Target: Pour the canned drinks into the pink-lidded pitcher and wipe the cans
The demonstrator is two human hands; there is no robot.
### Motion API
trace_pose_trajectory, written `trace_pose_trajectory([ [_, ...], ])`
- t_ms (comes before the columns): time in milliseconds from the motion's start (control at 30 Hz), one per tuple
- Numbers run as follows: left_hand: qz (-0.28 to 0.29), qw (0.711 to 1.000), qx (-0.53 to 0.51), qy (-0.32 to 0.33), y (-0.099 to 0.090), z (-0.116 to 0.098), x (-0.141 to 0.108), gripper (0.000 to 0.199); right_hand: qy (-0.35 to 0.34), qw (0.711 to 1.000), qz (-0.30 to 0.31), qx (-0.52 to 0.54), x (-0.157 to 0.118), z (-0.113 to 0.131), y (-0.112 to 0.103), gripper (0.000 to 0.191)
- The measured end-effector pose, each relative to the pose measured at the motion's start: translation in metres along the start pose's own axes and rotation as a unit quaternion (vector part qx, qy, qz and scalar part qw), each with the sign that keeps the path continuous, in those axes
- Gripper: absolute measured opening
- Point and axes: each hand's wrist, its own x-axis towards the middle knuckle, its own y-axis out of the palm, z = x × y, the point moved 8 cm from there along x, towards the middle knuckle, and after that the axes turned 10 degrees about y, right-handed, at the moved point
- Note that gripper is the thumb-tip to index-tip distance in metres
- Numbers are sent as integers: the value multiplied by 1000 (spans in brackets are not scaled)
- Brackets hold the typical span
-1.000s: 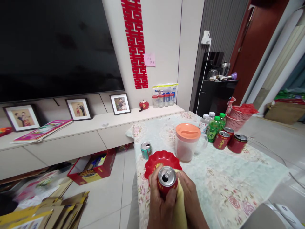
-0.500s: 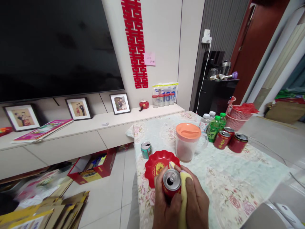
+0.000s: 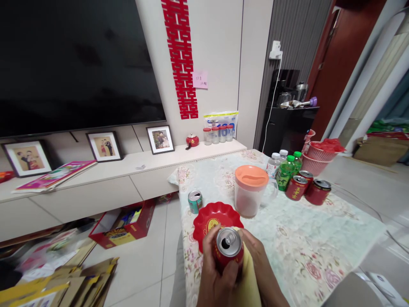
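Note:
An opened red can (image 3: 228, 249) stands upright in my left hand (image 3: 213, 273), whose fingers wrap around its left side and front. My right hand (image 3: 260, 264) holds a yellow cloth (image 3: 248, 281) against the can's right side. Just beyond the hands is a red scalloped plate (image 3: 220, 213), partly covered by them. A small green can (image 3: 195, 201) sits to the left of the plate, and a clear pitcher with an orange lid (image 3: 251, 187) is behind it on the right.
On the flowered tablecloth (image 3: 297, 238), several bottles (image 3: 285, 170) and three red cans (image 3: 297, 188) stand at the back right, near pink baskets (image 3: 315, 160). A low white cabinet (image 3: 128, 170) with framed photos runs behind. A red box (image 3: 124, 226) lies on the floor.
My right hand and the yellow cloth have shifted around the can, with the fingers now further behind it. The can and my left hand moved slightly left.

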Motion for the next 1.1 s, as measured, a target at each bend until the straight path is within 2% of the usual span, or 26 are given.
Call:
trace_pose_trajectory([
  [267, -21, 999, -38, -1, -5, 10, 3, 66, -40, 997, -43, -55, -4, -1, -6, 39],
  [500, -13, 1000, -8, -26, 4, 8, -3, 68, -125, 974, -146, -121, -18, 18, -18, 38],
  [633, -19, 998, -20, -52, 5, 7, -2, 70, -172, 965, -139, -140, -28, 29, -12, 35],
  [767, -44, 998, -1, -44, -1, 4, 2, 75, -227, 958, -113, -136, -42, 39, -3, 32],
  [833, -45, 998, 11, -47, -3, 6, 3, 73, -245, 954, -125, -123, -50, 41, -1, 32],
  [967, -7, 999, 9, -53, 3, 9, 1, 71, -253, 948, -170, -90, -56, 42, -4, 27],
  [1100, -23, 998, -18, -61, 6, 10, -4, 70, -241, 951, -160, -110, -45, 49, -8, 25],
])
